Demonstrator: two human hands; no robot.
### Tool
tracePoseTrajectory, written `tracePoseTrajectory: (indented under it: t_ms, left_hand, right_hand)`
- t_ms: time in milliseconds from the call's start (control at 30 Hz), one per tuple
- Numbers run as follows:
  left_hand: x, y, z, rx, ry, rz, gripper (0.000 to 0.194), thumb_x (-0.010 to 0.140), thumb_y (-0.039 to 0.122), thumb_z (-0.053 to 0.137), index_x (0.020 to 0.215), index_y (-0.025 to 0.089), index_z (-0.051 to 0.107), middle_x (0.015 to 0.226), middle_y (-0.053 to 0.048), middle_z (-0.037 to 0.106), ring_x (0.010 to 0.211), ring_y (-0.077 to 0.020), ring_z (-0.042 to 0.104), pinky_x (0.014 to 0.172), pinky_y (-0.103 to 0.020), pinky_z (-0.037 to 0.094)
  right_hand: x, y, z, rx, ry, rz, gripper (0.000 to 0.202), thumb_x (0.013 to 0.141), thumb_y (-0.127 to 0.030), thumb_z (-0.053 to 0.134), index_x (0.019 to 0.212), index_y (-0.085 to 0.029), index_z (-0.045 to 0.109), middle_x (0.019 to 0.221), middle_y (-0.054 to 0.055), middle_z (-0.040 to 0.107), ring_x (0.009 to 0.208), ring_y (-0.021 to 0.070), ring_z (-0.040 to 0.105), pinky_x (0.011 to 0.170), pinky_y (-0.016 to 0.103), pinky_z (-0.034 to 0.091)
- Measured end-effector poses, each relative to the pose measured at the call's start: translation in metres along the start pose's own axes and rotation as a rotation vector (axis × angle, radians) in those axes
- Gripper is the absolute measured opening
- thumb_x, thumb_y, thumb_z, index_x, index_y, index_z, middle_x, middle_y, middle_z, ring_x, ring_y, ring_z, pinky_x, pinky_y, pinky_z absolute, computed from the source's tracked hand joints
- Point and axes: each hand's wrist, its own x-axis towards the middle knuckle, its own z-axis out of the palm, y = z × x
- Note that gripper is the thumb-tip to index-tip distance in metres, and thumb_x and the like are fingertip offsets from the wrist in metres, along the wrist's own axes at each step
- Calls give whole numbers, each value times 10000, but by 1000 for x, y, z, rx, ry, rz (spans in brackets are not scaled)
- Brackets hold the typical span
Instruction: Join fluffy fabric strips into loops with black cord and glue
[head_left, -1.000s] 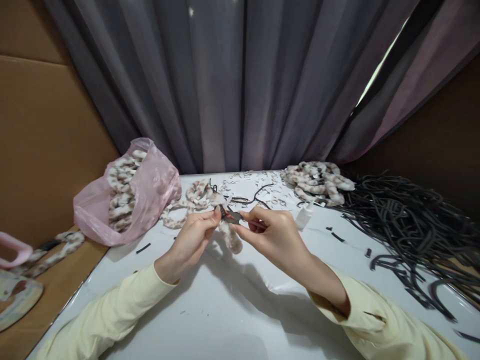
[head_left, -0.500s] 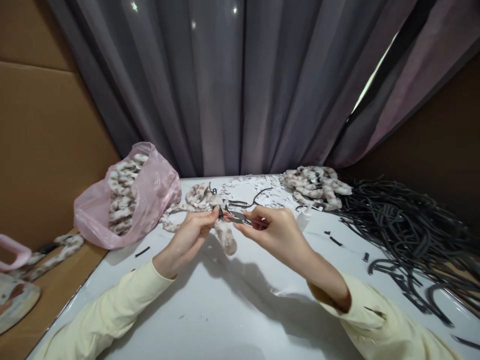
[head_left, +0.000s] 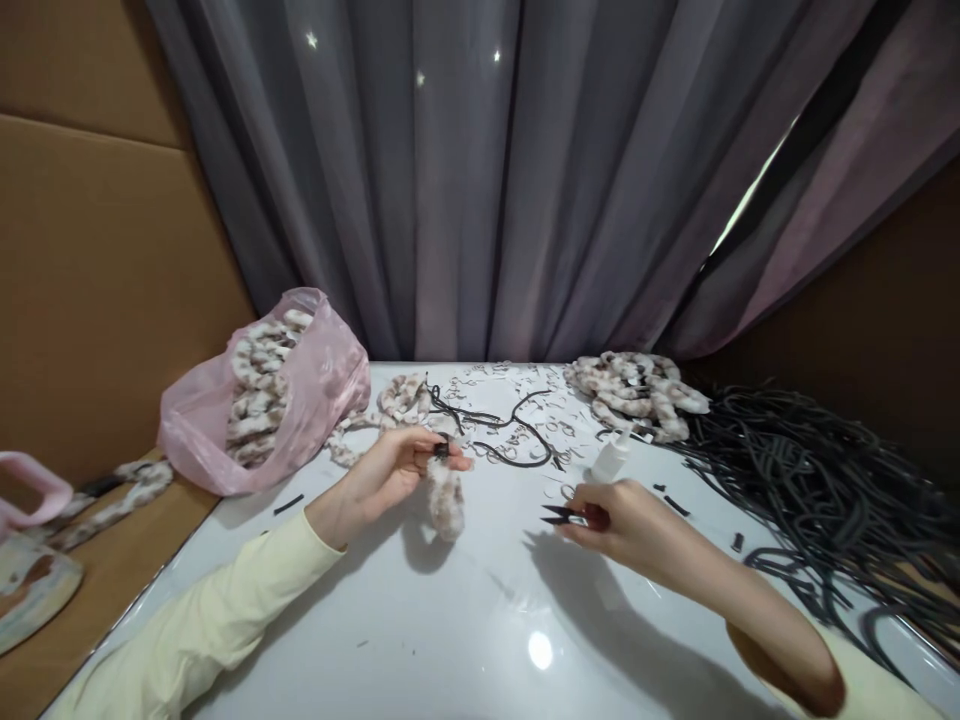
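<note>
My left hand (head_left: pixel 390 472) pinches a fluffy white-and-brown fur tube (head_left: pixel 446 500) by its black end, and the furry part hangs down above the table. To the right, my right hand (head_left: pixel 611 520) is closed around a pair of thread snips (head_left: pixel 561 515). Their two dark pointed blades are apart and face left, with nothing between them. A gap separates the snips from the fur tube. Behind my right hand stands a small white bottle (head_left: pixel 611 455). Several black cords (head_left: pixel 517 460) lie on the table beyond my hands, near another fur tube (head_left: pixel 405 398).
A pink plastic bag (head_left: pixel 330 350) full of fur tubes stands at the left. At the back right is a heap of fur tubes (head_left: pixel 637 390), beside a large tangle of black cords (head_left: pixel 810 470). Small clippings litter the white table (head_left: pixel 420 640). Cardboard (head_left: pixel 90 250) rises on the left.
My right hand with the snips has moved away from the fur tube, to the right and nearer to me. My left hand still holds the tube, slightly lower in view.
</note>
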Motion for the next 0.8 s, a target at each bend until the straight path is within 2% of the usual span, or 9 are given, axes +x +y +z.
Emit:
tracePoseTrajectory:
  t_ms: [167, 333, 467, 567, 600, 633, 700, 767, 800]
  left_hand:
    - [0, 11, -1, 21, -136, -146, 173, 589, 176, 510, 584, 83, 655, 671, -83, 680, 719, -235, 667, 798, -289, 443]
    - [1, 19, 1, 162, -304, -173, 183, 574, 193, 463, 479, 129, 606, 599, -82, 658, 688, -231, 643, 783, -338, 441]
    - [27, 27, 20, 356, -419, -150, 228, 575, 226, 434, 577, 117, 634, 633, -109, 675, 739, -246, 636, 777, -360, 450]
    - [73, 43, 58, 551, -451, -1, 189, 575, 190, 430, 595, 117, 603, 645, -96, 669, 699, -205, 630, 735, -323, 464]
    - [92, 50, 76, 585, -466, 49, 181, 580, 181, 423, 586, 116, 592, 637, -94, 661, 699, -195, 626, 727, -308, 465]
    - [111, 58, 96, 706, -473, 193, 184, 595, 170, 397, 578, 122, 574, 629, -87, 652, 712, -187, 632, 713, -295, 470]
    - [146, 73, 137, 804, -469, 313, 216, 639, 158, 399, 661, 104, 607, 751, -101, 675, 835, -198, 631, 740, -288, 463]
    - [173, 86, 173, 1395, -353, 605, 269, 713, 207, 404, 779, 114, 648, 845, -88, 684, 867, -206, 625, 745, -297, 460]
    - [183, 90, 188, 1493, -314, 649, 257, 699, 222, 457, 799, 99, 660, 866, -106, 681, 895, -244, 616, 791, -338, 444]
  right_hand:
    - [-14, 13, 32, -25, -66, 78, 196, 843, -309, 452, 699, -184, 500, 606, 33, 571, 524, 154, 493, 489, 239, 277]
    - [-25, 13, 51, -48, -3, 71, 173, 886, -300, 391, 764, -197, 457, 642, 22, 594, 552, 170, 535, 510, 248, 282]
    - [-31, 12, 60, -88, 62, 31, 169, 918, -289, 362, 806, -198, 450, 722, 28, 629, 604, 190, 586, 523, 260, 282]
    - [-30, 13, 63, -137, 78, -4, 155, 921, -275, 376, 820, -190, 458, 747, 34, 640, 602, 197, 600, 513, 269, 261]
    - [-29, 14, 62, -150, 80, -13, 148, 917, -272, 389, 822, -187, 463, 749, 35, 642, 601, 198, 603, 510, 271, 254]
    - [-28, 15, 62, -160, 84, -17, 137, 912, -270, 404, 827, -184, 468, 752, 37, 646, 604, 199, 606, 509, 272, 247]
    - [-27, 16, 61, -165, 97, -20, 114, 900, -262, 431, 836, -181, 478, 753, 37, 652, 615, 197, 610, 511, 272, 239]
    - [-27, 18, 60, -158, 109, -11, 105, 892, -259, 443, 836, -180, 484, 753, 37, 655, 617, 188, 608, 511, 269, 232]
    - [-27, 20, 59, -147, 113, -8, 103, 890, -260, 446, 836, -181, 485, 753, 36, 656, 616, 183, 605, 510, 267, 229]
